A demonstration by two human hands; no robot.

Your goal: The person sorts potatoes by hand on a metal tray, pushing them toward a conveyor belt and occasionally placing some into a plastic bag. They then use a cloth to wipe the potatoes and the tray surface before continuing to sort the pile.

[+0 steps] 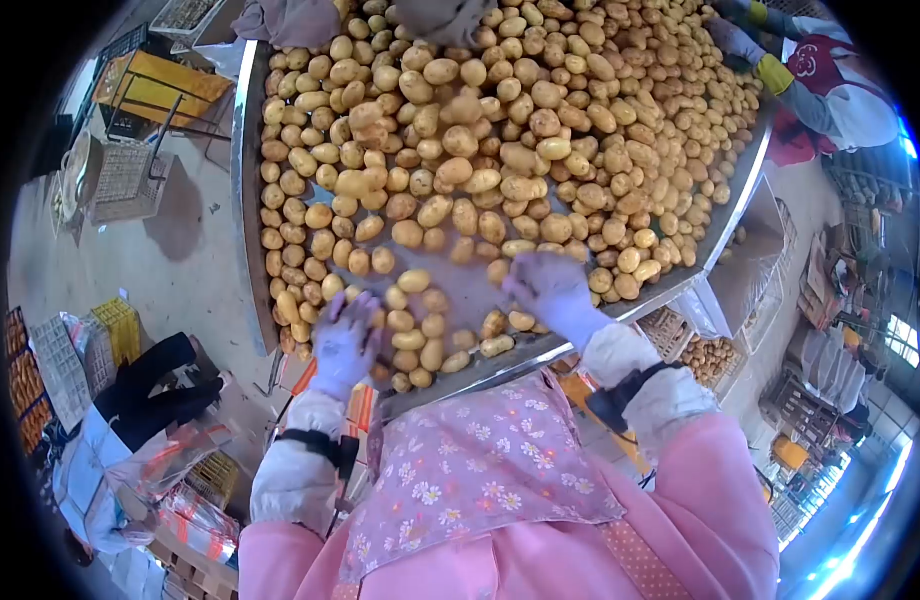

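Here, in the head view, a person looks down at a metal-rimmed bench (pixel 243 190) spread with yellow-brown potatoes (pixel 455 171). They lie heaped thickly across the far part and the right, and thin out to a loose scatter nearer the wearer, where grey surface shows.

The left hand (pixel 345 345), in a pale lavender glove, is at the near left, palm down, with its fingers spread apart and pointing away from the wearer. Its fingertips are among or just over potatoes; whether they touch any, I cannot tell.

The right hand (pixel 555 290), gloved alike, reaches in from the near right. Its fingers are slightly parted and point left, close to a few potatoes; blur hides whether it touches or holds one.

Between the two hands sits a small cluster of potatoes (pixel 432 354), near the bench's front edge. Below are a lilac floral apron (pixel 480 470) and pink sleeves (pixel 715 490). At the upper right, a co-worker's yellow cuff (pixel 775 74) shows beside the far end of the heap.
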